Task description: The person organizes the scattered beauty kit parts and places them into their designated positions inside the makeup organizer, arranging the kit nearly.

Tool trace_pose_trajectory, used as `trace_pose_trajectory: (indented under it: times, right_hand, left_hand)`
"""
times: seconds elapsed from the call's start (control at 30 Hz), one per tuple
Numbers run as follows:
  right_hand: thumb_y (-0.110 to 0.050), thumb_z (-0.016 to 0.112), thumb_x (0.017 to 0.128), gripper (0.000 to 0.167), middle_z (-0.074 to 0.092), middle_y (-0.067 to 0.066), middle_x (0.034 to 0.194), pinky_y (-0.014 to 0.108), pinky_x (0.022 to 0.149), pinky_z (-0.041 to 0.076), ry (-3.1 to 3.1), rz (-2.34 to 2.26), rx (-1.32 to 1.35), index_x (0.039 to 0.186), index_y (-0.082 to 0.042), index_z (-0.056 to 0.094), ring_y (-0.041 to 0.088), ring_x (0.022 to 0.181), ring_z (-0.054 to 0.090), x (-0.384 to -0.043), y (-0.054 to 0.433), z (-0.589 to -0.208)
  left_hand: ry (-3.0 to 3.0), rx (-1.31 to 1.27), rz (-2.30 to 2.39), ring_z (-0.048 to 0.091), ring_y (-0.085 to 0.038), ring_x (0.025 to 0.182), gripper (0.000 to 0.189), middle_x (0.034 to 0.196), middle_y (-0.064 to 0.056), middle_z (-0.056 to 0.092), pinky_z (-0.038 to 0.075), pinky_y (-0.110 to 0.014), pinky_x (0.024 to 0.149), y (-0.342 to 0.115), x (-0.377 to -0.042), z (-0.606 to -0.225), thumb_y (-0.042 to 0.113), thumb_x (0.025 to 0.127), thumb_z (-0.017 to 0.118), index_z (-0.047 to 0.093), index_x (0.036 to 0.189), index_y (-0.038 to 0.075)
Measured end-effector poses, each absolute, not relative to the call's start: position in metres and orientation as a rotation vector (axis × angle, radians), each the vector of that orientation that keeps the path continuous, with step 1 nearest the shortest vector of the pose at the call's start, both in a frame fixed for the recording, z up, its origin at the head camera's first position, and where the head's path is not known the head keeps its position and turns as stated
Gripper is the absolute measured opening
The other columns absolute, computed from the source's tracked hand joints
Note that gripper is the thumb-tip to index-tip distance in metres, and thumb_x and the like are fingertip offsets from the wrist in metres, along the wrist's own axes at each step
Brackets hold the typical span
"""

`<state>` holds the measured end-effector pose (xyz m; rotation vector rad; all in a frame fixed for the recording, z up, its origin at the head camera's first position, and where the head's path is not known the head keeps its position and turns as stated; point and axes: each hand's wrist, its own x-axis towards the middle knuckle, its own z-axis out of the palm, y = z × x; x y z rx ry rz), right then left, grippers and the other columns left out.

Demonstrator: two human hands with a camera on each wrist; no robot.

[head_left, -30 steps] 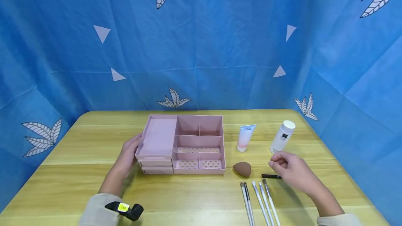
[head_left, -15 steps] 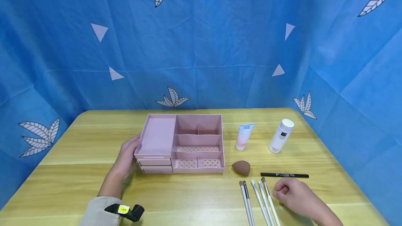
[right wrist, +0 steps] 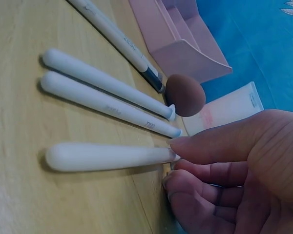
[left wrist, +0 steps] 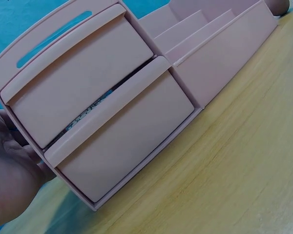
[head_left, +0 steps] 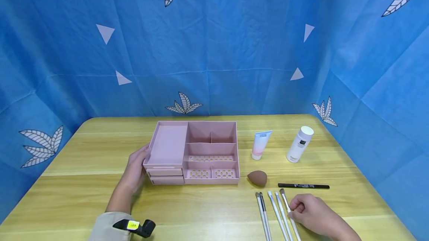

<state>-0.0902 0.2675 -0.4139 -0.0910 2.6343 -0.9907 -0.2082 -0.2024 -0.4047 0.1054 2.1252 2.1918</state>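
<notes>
My left hand point(head_left: 134, 168) rests against the left side of a pink desktop organizer point(head_left: 167, 142), its fingers partly hidden behind the side wall in the left wrist view. The organizer has two shut drawers point(left wrist: 122, 131) at the front left and divided compartments on the right. At the front right, my right hand point(head_left: 311, 211) pinches the rightmost makeup brush point(right wrist: 107, 157) between thumb and fingers near the bristle end. This brush still lies along the tabletop. Beside it lie two pale brushes point(right wrist: 107, 102), then another pair point(head_left: 263, 215) further left.
A brown makeup sponge point(head_left: 257, 178) sits right of the organizer. A black pen-like stick point(head_left: 303, 186) lies beyond the right hand. Behind stand a pink-and-blue tube point(head_left: 261, 145) and a white bottle point(head_left: 299, 145). A blue curtain point(head_left: 214, 47) borders the wooden table point(head_left: 83, 181).
My right hand has drawn back from the black stick, uncovering it, and come down to the rightmost brush, which it now pinches. The left hand stays at the organizer.
</notes>
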Motion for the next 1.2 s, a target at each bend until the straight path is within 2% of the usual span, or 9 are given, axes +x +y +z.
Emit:
trace_pose_trajectory:
  times: [0.2,0.47,0.63,0.73,0.87,0.97,1.2]
  right_hand:
    - [-0.010,0.067,0.081,0.008,0.055,0.000,0.072,0.021,0.056,0.040,2.684,-0.941,-0.045,0.083,-0.006,0.061,0.013,0.066,0.048,-0.0908,0.2625,-0.4134]
    - [-0.004,0.066,0.079,0.006,0.055,0.001,0.072,0.022,0.057,0.041,2.676,-0.925,0.008,0.082,-0.004,0.060,0.016,0.069,0.049,-0.0934,0.2587,-0.4101]
    - [-0.003,0.064,0.076,0.007,0.055,0.002,0.071,0.022,0.056,0.041,2.672,-0.926,-0.002,0.082,-0.004,0.060,0.016,0.069,0.049,-0.0935,0.2585,-0.4086]
    - [-0.003,0.064,0.076,0.007,0.055,0.002,0.072,0.022,0.056,0.042,2.655,-0.938,-0.004,0.082,-0.004,0.060,0.017,0.069,0.049,-0.0935,0.2594,-0.4088]
    - [-0.002,0.064,0.076,0.008,0.055,0.003,0.072,0.023,0.056,0.042,2.644,-0.944,0.030,0.083,-0.003,0.060,0.017,0.070,0.050,-0.0943,0.2589,-0.4097]
    - [-0.001,0.064,0.075,0.010,0.055,0.003,0.073,0.023,0.056,0.043,2.652,-0.938,0.071,0.083,-0.003,0.059,0.017,0.070,0.050,-0.0952,0.2576,-0.4103]
    - [-0.001,0.063,0.076,0.009,0.056,0.003,0.075,0.024,0.058,0.044,2.647,-0.926,0.080,0.084,-0.002,0.060,0.016,0.072,0.051,-0.0967,0.2616,-0.4092]
  left_hand:
    - [2.118,0.113,2.195,0.035,-0.023,0.130,0.059,0.150,-0.025,0.025,0.037,-0.014,0.100,-0.2028,-0.2086,-0.4060,0.029,0.102,0.032,0.020,0.145,-0.009]
    - [2.096,0.136,2.205,0.025,-0.031,0.137,0.059,0.151,-0.026,0.021,0.028,-0.031,0.111,-0.2040,-0.2071,-0.4057,0.029,0.102,0.031,0.016,0.145,-0.010]
    - [2.091,0.142,2.212,0.027,-0.032,0.136,0.058,0.150,-0.026,0.023,0.033,-0.024,0.107,-0.2036,-0.2072,-0.4058,0.028,0.102,0.031,0.018,0.145,-0.009]
    - [2.094,0.147,2.209,0.033,-0.027,0.134,0.058,0.150,-0.026,0.025,0.037,-0.018,0.102,-0.2030,-0.2074,-0.4061,0.028,0.102,0.031,0.019,0.145,-0.009]
    - [2.106,0.149,2.211,0.049,-0.006,0.118,0.058,0.148,-0.027,0.027,0.040,-0.014,0.097,-0.2032,-0.2075,-0.4064,0.029,0.102,0.032,0.020,0.145,-0.008]
    - [2.110,0.142,2.219,0.051,0.006,0.106,0.058,0.147,-0.027,0.029,0.041,-0.013,0.095,-0.2039,-0.2078,-0.4069,0.030,0.102,0.032,0.022,0.145,-0.008]
    - [2.117,0.125,2.206,0.052,0.005,0.104,0.057,0.146,-0.028,0.030,0.042,-0.013,0.094,-0.2033,-0.2085,-0.4078,0.029,0.102,0.032,0.023,0.145,-0.007]
